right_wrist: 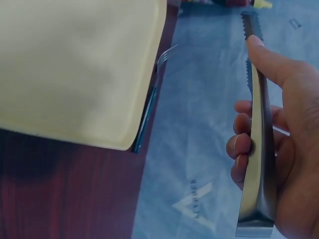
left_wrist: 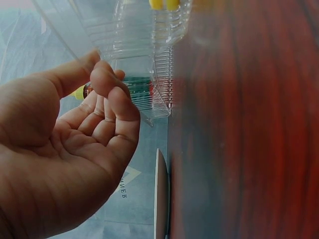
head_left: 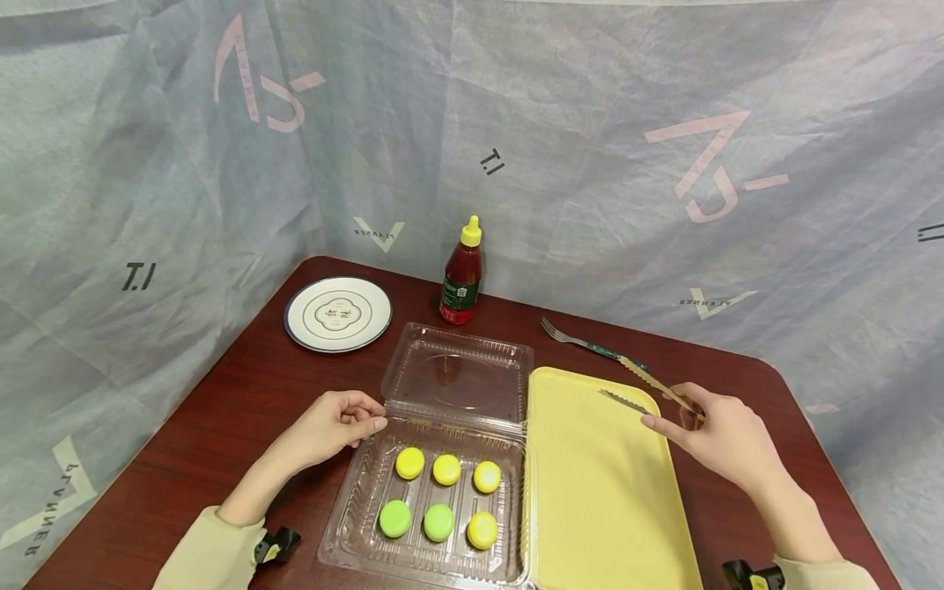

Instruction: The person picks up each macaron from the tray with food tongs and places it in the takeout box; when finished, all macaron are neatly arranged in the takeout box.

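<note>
My left hand (head_left: 322,428) pinches the left edge of a clear plastic clamshell box (head_left: 347,537), near its hinge, with thumb and index finger. The box lies with its lid (head_left: 460,377) folded back. Its base holds several yellow macarons (head_left: 446,469) and two green macarons (head_left: 438,522) in two rows. Over the right side of a yellow tray (head_left: 597,492), my right hand (head_left: 726,434) grips metal tongs (right_wrist: 262,164). Their serrated tips stand apart with nothing between them. In the left wrist view, the box's clear wall (left_wrist: 134,50) meets my fingertips.
A white plate (head_left: 338,315) with a blue rim lies at the back left. Behind the lid stands a red sauce bottle (head_left: 459,283) with a yellow cap. A fork (head_left: 578,340) with a green handle lies beyond the tray. Grey cloth (head_left: 560,164) hangs around the dark red table (head_left: 258,360).
</note>
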A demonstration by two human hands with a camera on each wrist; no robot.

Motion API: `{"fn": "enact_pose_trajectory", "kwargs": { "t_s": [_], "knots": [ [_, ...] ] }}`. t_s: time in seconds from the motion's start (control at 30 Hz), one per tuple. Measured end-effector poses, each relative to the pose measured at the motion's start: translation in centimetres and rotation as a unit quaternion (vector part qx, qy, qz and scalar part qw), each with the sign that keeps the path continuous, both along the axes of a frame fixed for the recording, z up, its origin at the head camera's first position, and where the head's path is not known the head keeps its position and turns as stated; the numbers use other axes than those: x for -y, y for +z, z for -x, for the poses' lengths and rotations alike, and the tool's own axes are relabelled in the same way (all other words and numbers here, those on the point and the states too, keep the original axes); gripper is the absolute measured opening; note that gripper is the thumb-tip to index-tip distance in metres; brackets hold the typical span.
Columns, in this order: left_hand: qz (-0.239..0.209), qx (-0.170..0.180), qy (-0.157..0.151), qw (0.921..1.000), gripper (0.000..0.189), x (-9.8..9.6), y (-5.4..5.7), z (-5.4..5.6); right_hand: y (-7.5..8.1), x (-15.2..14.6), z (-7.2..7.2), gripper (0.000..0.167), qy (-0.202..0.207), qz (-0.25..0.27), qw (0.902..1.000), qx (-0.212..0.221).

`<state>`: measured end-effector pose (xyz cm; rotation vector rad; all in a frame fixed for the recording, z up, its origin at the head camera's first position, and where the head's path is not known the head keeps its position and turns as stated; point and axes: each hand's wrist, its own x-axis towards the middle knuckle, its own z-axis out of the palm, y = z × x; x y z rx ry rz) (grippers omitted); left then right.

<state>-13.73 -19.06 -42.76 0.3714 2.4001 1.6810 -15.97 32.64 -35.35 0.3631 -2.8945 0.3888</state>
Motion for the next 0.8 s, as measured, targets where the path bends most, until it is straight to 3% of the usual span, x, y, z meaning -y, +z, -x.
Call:
{"fn": "enact_pose_trajectory", "kwargs": {
  "t_s": [0.47, 0.8],
  "knots": [
    [0.002, -0.007, 0.0, 1.0, 0.022, 0.1, 0.1, 0.0, -1.6, -2.7, 0.5, 0.044, -0.041, 0.021, 0.9987, -0.02],
    [-0.003, -0.004, -0.001, 1.0, 0.022, 0.1, 0.0, 0.0, -3.2, -4.8, 0.9, 0.059, -0.091, 0.005, 0.9957, 0.012]
  ]
}}
